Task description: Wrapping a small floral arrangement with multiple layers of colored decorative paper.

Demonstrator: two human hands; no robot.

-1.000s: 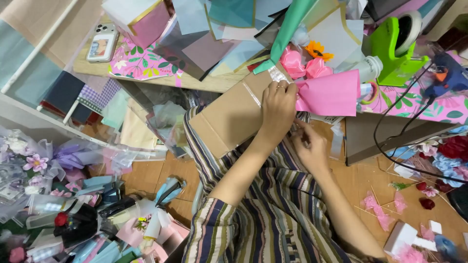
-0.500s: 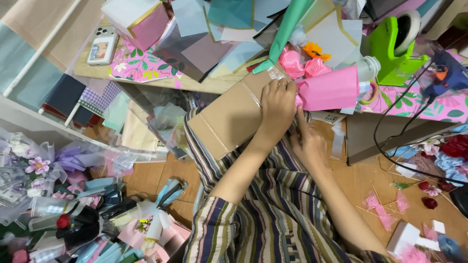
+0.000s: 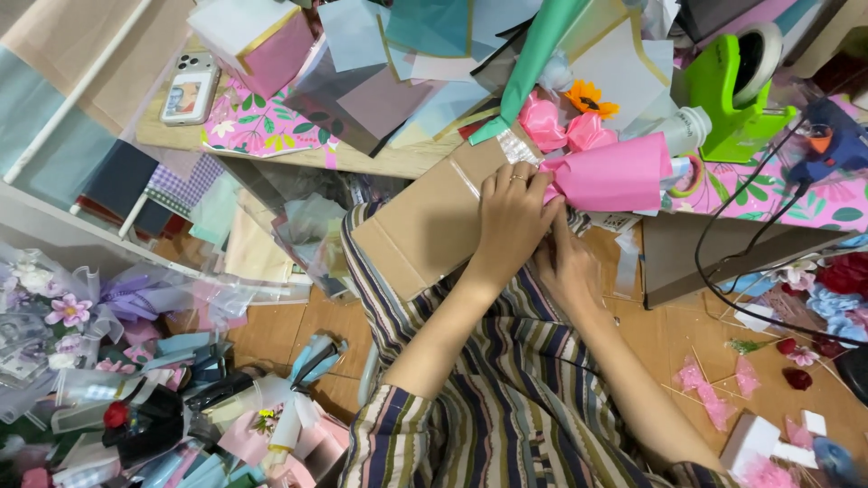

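Pink paper-wrapped flower bundle lying at the table's near edge, long axis across it, blooms pointing left. Left hand closed over the wrap's narrow end; right hand just beneath, fingers curled at the same spot, grip partly hidden. Brown cardboard box directly under both hands. Green tape dispenser behind, black cable to the right.

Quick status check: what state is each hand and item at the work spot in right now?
left hand: gripping the narrow end of the pink paper wrap
right hand: under the left, pressed to the wrap's end
pink paper wrap: rolled into a cone, lying sideways
pink flowers: bunched beside the wrap
cardboard box: tilted on the lap
green tape dispenser: upright, roll loaded
phone: lying back-up
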